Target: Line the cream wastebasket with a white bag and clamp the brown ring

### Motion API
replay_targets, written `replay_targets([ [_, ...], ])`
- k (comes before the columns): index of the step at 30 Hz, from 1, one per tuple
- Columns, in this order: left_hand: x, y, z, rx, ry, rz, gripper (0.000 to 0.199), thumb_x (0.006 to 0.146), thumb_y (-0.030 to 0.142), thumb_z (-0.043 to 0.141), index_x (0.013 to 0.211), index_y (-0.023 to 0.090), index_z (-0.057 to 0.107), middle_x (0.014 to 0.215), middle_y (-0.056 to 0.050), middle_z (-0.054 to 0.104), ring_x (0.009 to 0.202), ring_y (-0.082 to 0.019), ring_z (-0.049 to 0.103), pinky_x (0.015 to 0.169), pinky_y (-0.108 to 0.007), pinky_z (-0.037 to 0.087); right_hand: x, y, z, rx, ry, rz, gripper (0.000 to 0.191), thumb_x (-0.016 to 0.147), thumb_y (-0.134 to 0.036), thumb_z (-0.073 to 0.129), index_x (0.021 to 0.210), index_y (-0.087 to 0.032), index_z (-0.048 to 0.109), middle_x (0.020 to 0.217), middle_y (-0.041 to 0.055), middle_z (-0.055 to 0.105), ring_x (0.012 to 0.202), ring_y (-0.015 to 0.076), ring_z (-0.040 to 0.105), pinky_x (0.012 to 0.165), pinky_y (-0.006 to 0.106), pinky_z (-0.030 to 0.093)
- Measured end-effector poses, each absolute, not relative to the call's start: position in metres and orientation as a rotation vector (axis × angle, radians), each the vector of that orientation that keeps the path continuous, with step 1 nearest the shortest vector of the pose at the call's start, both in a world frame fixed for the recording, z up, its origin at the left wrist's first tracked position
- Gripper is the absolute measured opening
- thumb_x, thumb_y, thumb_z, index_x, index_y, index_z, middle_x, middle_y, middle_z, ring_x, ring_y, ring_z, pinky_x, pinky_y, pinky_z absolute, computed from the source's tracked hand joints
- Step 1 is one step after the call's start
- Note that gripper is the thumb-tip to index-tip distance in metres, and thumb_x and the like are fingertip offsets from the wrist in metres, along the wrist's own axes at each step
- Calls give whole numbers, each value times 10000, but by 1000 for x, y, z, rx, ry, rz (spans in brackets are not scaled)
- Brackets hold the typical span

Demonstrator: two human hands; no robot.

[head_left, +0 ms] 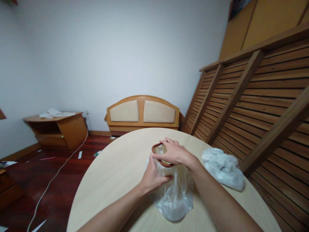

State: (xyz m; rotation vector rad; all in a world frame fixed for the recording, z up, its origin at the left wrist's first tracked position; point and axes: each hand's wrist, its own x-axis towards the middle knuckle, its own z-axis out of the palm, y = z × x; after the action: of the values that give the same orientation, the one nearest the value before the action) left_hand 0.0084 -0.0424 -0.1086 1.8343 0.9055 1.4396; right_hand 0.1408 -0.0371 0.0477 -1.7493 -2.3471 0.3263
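Okay, head view: container (166, 165) at the table (108, 180), between both hands; mouth up, long axis hidden. Left hand (152, 177) half-open, clasping its near side through plastic; right hand (172, 153) part-curled, holding the rim. Count: 1 container, 2 bags (173, 198) (223, 169), 1 table.

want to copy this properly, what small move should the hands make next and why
Perhaps use the left hand to smooth the bag down: it hangs loose and wrinkled below the rim, while the right hand spans that rim and could steady it.
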Motion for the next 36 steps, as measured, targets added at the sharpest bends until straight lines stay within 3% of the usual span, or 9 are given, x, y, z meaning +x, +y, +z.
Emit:
replay_targets([
  [5,8,-55,-104,2085,1121,1570,1048,578,289,871,1455,206,303,1397,-166,467,1310,-398,494,1106,-610,421,146,-50,41,-1613,-2330,337,987,708,-750,668,1525,-258,414,1650,122,277,1474,429,268,1134,606,283],
  [10,-1,-57,-96,2440,1132,1667,1067,667,399,821,1508,195,196,1416,-206,446,1342,-409,458,1105,-626,401,155,-54,29,-1429,-2273,295,943,702,-647,733,1508,-268,421,1642,117,285,1467,397,301,1143,566,309],
  [15,-4,-51,-92,2555,1125,1682,1109,709,488,810,1537,198,131,1403,-204,459,1311,-384,487,1078,-600,432,162,-48,21,-1299,-2245,298,801,701,-585,757,1391,-243,537,1585,121,381,1432,358,371,1144,525,348],
  [30,-9,-45,-103,2608,1233,1639,1108,729,476,782,1543,155,102,1451,-220,401,1362,-393,425,1110,-604,396,169,-36,20,-1093,-2125,445,703,689,-494,813,1289,-213,577,1486,133,490,1406,290,436,1188,455,325],
  [36,-8,-42,-104,2603,1241,1617,1107,726,478,774,1546,189,87,1452,-209,409,1367,-407,423,1120,-629,373,178,-32,29,-1010,-2070,538,628,696,-445,815,1228,-199,589,1339,108,588,1283,261,537,1146,414,372],
])
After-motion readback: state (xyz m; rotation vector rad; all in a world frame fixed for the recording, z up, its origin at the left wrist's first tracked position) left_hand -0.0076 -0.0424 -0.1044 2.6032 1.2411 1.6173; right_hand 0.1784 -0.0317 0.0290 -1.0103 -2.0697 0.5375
